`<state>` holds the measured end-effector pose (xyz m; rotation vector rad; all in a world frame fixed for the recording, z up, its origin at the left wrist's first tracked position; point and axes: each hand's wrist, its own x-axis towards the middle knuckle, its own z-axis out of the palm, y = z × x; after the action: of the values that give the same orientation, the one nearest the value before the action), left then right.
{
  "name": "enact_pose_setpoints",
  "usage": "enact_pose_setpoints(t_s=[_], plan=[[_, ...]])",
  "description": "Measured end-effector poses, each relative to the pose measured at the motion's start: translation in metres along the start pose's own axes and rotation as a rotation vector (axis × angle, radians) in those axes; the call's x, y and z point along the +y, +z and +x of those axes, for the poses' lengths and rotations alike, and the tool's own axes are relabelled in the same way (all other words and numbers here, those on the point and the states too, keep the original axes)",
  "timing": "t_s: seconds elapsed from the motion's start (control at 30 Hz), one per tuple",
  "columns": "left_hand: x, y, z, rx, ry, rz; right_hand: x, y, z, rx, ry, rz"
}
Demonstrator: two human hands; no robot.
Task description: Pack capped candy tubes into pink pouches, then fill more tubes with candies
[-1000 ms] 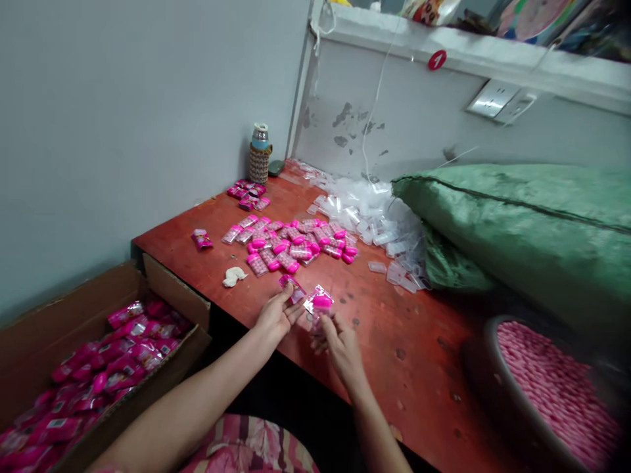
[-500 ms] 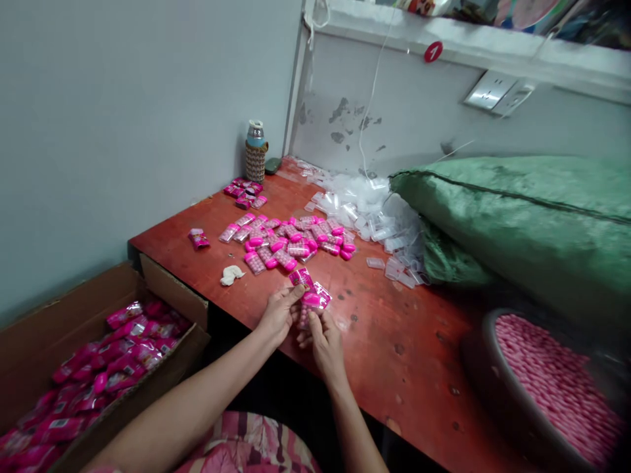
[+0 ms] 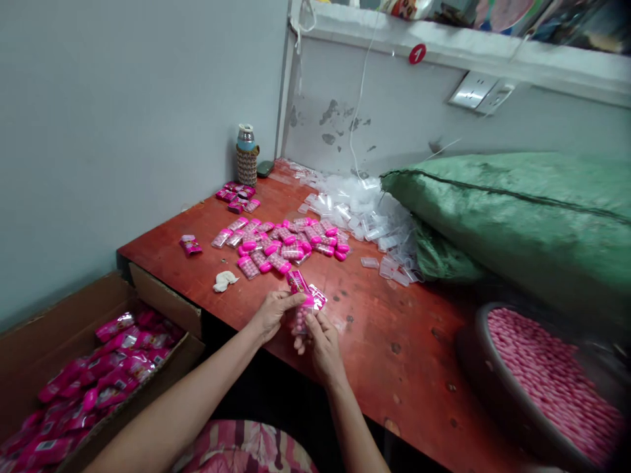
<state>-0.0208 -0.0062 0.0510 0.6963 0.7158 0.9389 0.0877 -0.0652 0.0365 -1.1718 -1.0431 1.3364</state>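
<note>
Close to the table's front edge, both hands are closed on a small clear candy box point(image 3: 302, 318) with a pink cap, filled with pink balls. My left hand point(image 3: 273, 315) has its thumb laid on the cap end. My right hand point(image 3: 323, 343) pinches the lower, clear end from the right. Printed pink wrappers point(image 3: 296, 282) stick out beyond the cap; whether they are held or lie on the table I cannot tell. Just past the hands lies a pile of similar capped candy boxes point(image 3: 290, 252).
An open cardboard box point(image 3: 167, 289) of pink wrapped packs is at lower left. Empty clear boxes point(image 3: 372, 226) spill beside a green sack point(image 3: 503, 197). A dark basin point(image 3: 476, 368) of pink candies is at right. A covered bottle point(image 3: 246, 164) and crumpled white tissue point(image 3: 225, 281) sit leftward.
My view has shifted slightly to the right. The right hand has slid a little lower on the candy box, showing more of its clear body; both hands still hold it.
</note>
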Motion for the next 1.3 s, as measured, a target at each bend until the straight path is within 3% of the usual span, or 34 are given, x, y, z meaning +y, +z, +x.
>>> enact_pose_setpoints(t_s=[0.1, 0.17, 0.33, 0.5, 0.73, 0.8, 1.0, 1.2, 1.3], plan=[[0.002, 0.000, 0.001, 0.073, 0.035, 0.015, 0.000, 0.003, -0.002, 0.092, -0.070, -0.180], [0.001, 0.001, 0.000, 0.062, 0.014, 0.007, 0.001, 0.004, -0.003, 0.144, -0.101, -0.228], [-0.002, 0.007, -0.006, 0.014, -0.066, -0.025, 0.003, 0.007, 0.000, 0.086, -0.073, -0.022], [-0.006, 0.005, -0.008, 0.068, -0.032, -0.063, 0.006, 0.009, 0.001, 0.119, -0.039, 0.141], [-0.012, 0.008, -0.011, 0.153, 0.004, -0.123, 0.009, 0.009, -0.010, 0.267, -0.113, -0.015], [-0.014, 0.010, -0.014, 0.165, 0.011, -0.105, 0.012, 0.009, -0.011, 0.264, -0.088, 0.030], [-0.006, 0.004, -0.016, 0.110, -0.052, -0.110, 0.011, 0.010, -0.012, 0.195, -0.023, 0.207], [0.001, -0.002, -0.019, -0.126, -0.146, -0.002, 0.005, 0.015, -0.014, 0.272, -0.091, 0.153], [-0.003, -0.002, -0.022, -0.085, -0.110, -0.026, 0.007, 0.016, -0.011, 0.305, -0.097, 0.174]])
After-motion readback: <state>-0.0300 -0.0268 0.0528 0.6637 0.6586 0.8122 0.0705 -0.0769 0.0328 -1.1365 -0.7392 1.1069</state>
